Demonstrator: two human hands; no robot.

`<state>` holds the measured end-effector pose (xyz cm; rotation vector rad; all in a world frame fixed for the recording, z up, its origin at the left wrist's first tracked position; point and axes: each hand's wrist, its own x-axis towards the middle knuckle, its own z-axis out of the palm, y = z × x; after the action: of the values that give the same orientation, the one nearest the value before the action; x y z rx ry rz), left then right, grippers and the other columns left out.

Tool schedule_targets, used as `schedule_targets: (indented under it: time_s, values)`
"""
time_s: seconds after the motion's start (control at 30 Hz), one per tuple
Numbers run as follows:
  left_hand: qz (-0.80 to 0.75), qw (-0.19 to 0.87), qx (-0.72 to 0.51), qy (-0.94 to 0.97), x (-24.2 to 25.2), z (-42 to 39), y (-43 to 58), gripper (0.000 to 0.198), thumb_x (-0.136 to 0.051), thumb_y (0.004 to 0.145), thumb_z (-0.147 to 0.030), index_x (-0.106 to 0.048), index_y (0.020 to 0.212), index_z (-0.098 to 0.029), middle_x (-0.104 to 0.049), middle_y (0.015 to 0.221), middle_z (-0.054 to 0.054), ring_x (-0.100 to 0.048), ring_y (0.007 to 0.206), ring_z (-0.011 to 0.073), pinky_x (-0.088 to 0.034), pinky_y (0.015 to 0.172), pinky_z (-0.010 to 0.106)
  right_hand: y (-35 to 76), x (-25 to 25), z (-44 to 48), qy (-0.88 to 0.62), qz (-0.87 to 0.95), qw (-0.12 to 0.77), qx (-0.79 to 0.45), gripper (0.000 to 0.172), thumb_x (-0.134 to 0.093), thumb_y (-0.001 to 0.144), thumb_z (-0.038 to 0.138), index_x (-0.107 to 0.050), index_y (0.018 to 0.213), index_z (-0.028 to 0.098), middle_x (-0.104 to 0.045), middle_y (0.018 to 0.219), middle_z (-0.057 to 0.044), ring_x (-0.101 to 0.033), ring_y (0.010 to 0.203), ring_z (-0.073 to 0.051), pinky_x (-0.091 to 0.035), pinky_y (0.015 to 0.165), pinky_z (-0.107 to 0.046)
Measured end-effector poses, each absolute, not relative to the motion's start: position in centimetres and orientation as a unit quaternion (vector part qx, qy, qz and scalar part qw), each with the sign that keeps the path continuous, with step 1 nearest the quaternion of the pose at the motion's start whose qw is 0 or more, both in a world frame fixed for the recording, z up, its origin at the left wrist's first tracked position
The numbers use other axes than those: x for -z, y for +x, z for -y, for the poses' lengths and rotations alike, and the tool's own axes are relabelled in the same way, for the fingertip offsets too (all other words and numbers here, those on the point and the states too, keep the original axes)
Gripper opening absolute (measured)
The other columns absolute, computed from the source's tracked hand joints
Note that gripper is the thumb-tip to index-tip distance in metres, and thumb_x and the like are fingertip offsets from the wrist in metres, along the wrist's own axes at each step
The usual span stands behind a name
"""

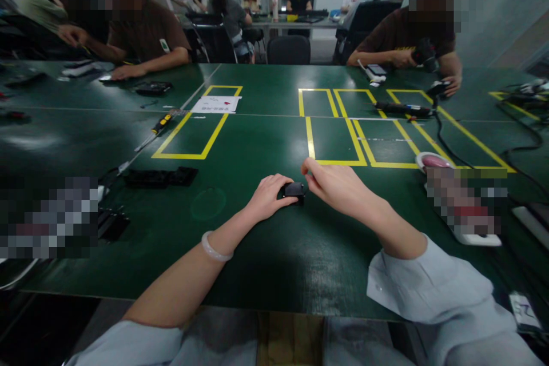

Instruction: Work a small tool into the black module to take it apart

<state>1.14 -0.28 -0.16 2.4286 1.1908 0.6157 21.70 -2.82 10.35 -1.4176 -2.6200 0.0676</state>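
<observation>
1. The left hand (269,197) lies low on the green table (257,266). Its fingers are curled and its thumb and fingertips pinch the left end of a small black part (295,190).
2. The right hand (337,186) comes in from the opposite side with its fingers drawn together. They close on the part's right end, and the thumb sits above. We cannot see the contact underneath.
3. The part rests on the table directly in front of the person, between the two hands and just short of the nearest yellow tape outlines (338,162). We judge that gripping both ends steadies so small a piece, and that the tabletop carries its weight.
4. Both forearms lie close to the table. We read this as bracing for fine finger work. A pale bracelet (213,249) circles the left wrist.
5. Flat black pieces (160,177) lie well to the left, and a screwdriver (160,124) with a yellow-and-black handle lies beyond them. Both appear to have been set aside within reach.
6. A white sheet (215,104) lies at the head of one taped box. We take the boxes to mark places for setting things down.
7. On the far side, one co-worker's hand (128,71) rests flat on the table. Another co-worker holds a dark tool (424,52), and a cable (444,140) runs toward us across the tape.
</observation>
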Motion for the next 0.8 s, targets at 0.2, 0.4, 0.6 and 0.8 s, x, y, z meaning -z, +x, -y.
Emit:
schedule_targets:
  time_s: [0.2, 0.4, 0.6, 0.8]
  values:
    - [-0.423, 0.182, -0.219, 0.860, 0.32, 0.21, 1.14, 0.039, -0.060, 0.085, -0.051, -0.056, 0.110, -0.022, -0.060, 0.104, 0.005, -0.054, 0.098, 0.0238, -0.041, 0.085, 0.037, 21.62, -10.66, 2.98, -0.479, 0.873, 0.084, -0.030, 0.020, -0.035, 0.094, 0.025, -0.049, 0.107, 0.019, -0.067, 0.077, -0.002, -0.059, 0.062, -0.015, -0.023, 0.053, -0.025]
    - [-0.422, 0.188, -0.217, 0.860, 0.14, 0.32, 1.15, 0.039, -0.059, 0.086, -0.051, -0.056, 0.111, -0.022, -0.060, 0.105, 0.005, -0.054, 0.098, 0.0235, -0.041, 0.086, 0.037, 21.74, -10.59, 2.80, -0.482, 0.873, 0.070, -0.021, 0.026, -0.032, 0.098, 0.037, -0.052, 0.102, 0.020, -0.068, 0.076, -0.004, -0.062, 0.066, -0.017, -0.023, 0.054, -0.025]
    - [-0.427, 0.188, -0.215, 0.858, 0.02, 0.33, 1.17, 0.038, -0.059, 0.085, -0.051, -0.056, 0.110, -0.022, -0.060, 0.105, 0.005, -0.055, 0.098, 0.0235, -0.041, 0.086, 0.037, 21.83, -10.36, 2.65, -0.484, 0.873, 0.063, -0.013, 0.024, -0.032, 0.098, 0.032, -0.051, 0.105, 0.019, -0.068, 0.076, -0.004, -0.061, 0.063, -0.017, -0.022, 0.052, -0.025]
    - [-0.428, 0.188, -0.215, 0.857, 0.06, 0.31, 1.15, 0.038, -0.060, 0.085, -0.050, -0.056, 0.110, -0.022, -0.060, 0.105, 0.005, -0.055, 0.098, 0.0238, -0.041, 0.087, 0.038, 21.72, -10.55, 2.93, -0.476, 0.875, 0.077, -0.035, 0.025, -0.033, 0.095, 0.026, -0.046, 0.115, 0.019, -0.069, 0.080, -0.003, -0.060, 0.063, -0.016, -0.024, 0.053, -0.025]
